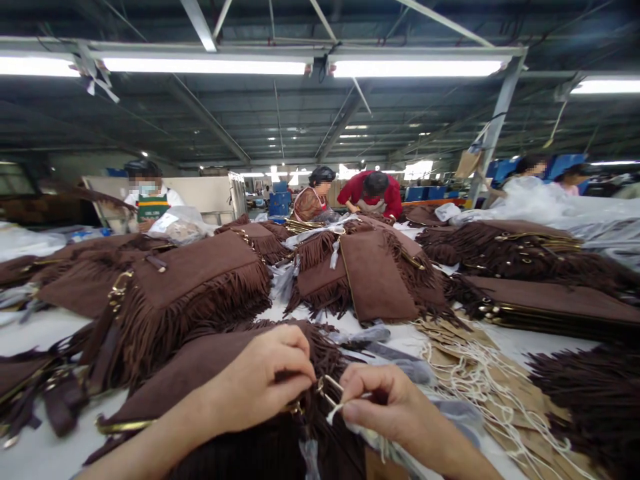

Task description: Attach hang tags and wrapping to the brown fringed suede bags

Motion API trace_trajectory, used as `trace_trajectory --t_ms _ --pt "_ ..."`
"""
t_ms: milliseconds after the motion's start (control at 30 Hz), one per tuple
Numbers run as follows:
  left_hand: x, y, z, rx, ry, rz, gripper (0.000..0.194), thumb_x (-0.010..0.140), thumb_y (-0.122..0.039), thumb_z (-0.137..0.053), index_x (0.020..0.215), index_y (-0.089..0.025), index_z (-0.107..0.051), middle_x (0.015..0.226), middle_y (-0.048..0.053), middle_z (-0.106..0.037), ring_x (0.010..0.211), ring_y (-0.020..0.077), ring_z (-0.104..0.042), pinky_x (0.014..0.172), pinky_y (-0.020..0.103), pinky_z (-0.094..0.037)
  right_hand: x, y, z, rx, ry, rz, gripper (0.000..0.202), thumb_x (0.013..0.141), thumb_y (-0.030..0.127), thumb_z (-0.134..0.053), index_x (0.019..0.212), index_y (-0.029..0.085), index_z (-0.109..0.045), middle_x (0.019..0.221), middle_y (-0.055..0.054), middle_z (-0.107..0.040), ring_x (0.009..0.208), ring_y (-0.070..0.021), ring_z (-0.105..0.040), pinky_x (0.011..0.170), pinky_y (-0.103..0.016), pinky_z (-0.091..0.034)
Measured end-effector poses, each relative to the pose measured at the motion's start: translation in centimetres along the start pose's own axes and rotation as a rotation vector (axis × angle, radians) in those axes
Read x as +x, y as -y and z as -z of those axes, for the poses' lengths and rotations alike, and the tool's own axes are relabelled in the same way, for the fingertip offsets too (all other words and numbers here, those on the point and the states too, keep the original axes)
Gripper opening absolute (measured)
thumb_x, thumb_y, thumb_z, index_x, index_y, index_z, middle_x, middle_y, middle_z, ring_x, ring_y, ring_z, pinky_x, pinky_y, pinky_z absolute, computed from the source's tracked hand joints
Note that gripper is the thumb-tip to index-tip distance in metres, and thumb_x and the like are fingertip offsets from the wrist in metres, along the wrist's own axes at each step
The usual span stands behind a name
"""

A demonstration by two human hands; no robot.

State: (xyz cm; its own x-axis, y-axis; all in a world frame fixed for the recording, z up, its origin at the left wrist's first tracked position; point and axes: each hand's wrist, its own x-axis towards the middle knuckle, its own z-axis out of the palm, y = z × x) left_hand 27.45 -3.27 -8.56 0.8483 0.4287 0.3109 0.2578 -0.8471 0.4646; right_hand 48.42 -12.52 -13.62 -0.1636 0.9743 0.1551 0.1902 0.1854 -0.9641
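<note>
A brown suede fringed bag [215, 363] with a gold-edged side lies right in front of me. My left hand [270, 373] rests over it, thumb and fingers pinched together beside the gold metal ring [327, 387]; what lies between the fingertips is hidden. Thumb and finger of my right hand [383, 400] pinch a white string [336, 412] close to that ring. Below the right hand, part of a brown paper tag [377, 467] shows. A clear-wrapped piece [310, 457] hangs at the bag's front.
Brown paper tags with white strings [480, 380] spread on the right. Fringed bags [200, 267] pile up ahead, and a stack of gold-edged bags [555, 300] sits at right. Across the table are several people, including one in red [373, 190] and one in a green apron [151, 207].
</note>
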Motion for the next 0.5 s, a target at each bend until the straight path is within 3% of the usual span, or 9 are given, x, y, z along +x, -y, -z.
trace_trajectory --t_ms 100,233,300,433,500 --pt "0.1 -0.5 -1.1 -0.092 0.101 -0.002 0.025 0.086 -0.012 -0.051 0.097 -0.019 -0.073 0.096 0.004 -0.064 0.091 0.0152 -0.058 0.083 0.023 -0.043 0.3 -0.3 0.4 0.013 0.017 -0.039 0.024 0.072 0.038 -0.07 0.065 0.016 -0.066 0.065 0.002 -0.052 0.062 -0.0128 -0.042 0.058 -0.025 -0.031" --pt "1.2 0.5 -1.3 -0.291 0.216 0.18 0.023 0.086 -0.017 -0.048 0.093 -0.016 -0.07 0.089 0.002 -0.067 0.082 0.0146 -0.06 0.075 0.022 -0.047 0.3 -0.5 0.5 0.021 0.033 -0.049 0.024 0.072 0.038 -0.071 0.066 0.015 -0.067 0.066 0.001 -0.052 0.063 -0.0127 -0.042 0.058 -0.025 -0.03" --pt "1.7 1.1 -1.0 -0.351 0.271 0.194 0.022 0.082 -0.016 -0.049 0.093 -0.015 -0.068 0.09 0.001 -0.069 0.083 0.0154 -0.061 0.076 0.023 -0.048 0.2 -0.3 0.4 0.036 0.042 -0.029 0.025 0.073 0.037 -0.071 0.064 0.015 -0.067 0.067 0.001 -0.053 0.065 -0.013 -0.045 0.06 -0.025 -0.032" --pt "2.6 1.7 -0.8 -0.194 0.347 0.04 0.027 0.079 -0.01 -0.049 0.094 -0.018 -0.071 0.115 0.004 -0.067 0.106 0.0195 -0.06 0.098 0.028 -0.042 -0.1 -0.2 0.3 0.073 0.068 -0.036 0.028 0.074 0.041 -0.073 0.063 0.015 -0.068 0.068 0.001 -0.054 0.064 -0.0128 -0.046 0.06 -0.026 -0.033" --pt "3.3 1.9 -0.9 -0.086 0.331 0.061 0.031 0.084 -0.012 -0.045 0.102 -0.017 -0.07 0.122 0.008 -0.064 0.112 0.0216 -0.058 0.102 0.032 -0.04 -0.2 -0.5 0.3 0.094 0.078 -0.033 0.031 0.073 0.044 -0.075 0.064 0.015 -0.069 0.069 0.001 -0.054 0.064 -0.0128 -0.046 0.06 -0.026 -0.033"
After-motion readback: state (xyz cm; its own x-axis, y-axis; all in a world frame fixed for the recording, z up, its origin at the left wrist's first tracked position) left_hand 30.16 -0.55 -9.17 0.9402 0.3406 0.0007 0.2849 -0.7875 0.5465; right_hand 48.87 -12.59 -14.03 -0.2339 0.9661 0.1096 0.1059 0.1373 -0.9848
